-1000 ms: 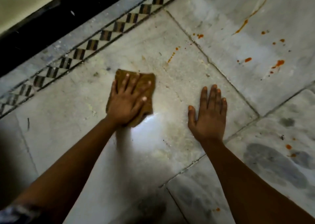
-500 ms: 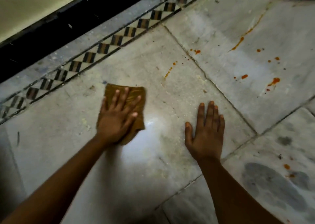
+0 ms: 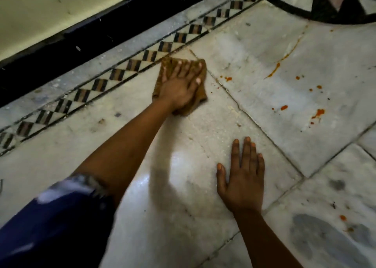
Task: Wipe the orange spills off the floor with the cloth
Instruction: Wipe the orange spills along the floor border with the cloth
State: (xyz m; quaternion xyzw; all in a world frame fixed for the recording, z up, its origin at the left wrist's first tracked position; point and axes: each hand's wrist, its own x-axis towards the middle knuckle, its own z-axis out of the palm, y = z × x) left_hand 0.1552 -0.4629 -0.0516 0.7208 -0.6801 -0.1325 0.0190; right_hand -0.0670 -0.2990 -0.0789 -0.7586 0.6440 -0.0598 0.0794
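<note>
Left hand (image 3: pixel 179 88) flat on brown cloth (image 3: pixel 200 93), right hand (image 3: pixel 242 178) on marble floor (image 3: pixel 264 49).

The only view came from the camera on my head, which looked forward and steeply down at the pale veined marble floor (image 3: pixel 264 49) from close above. My arms entered from the near edge. The black-and-white diamond-patterned border strip (image 3: pixel 130 66) ran slantwise from near left to far right, with the black skirting band (image 3: pixel 85 41) beyond it at far left.
</note>
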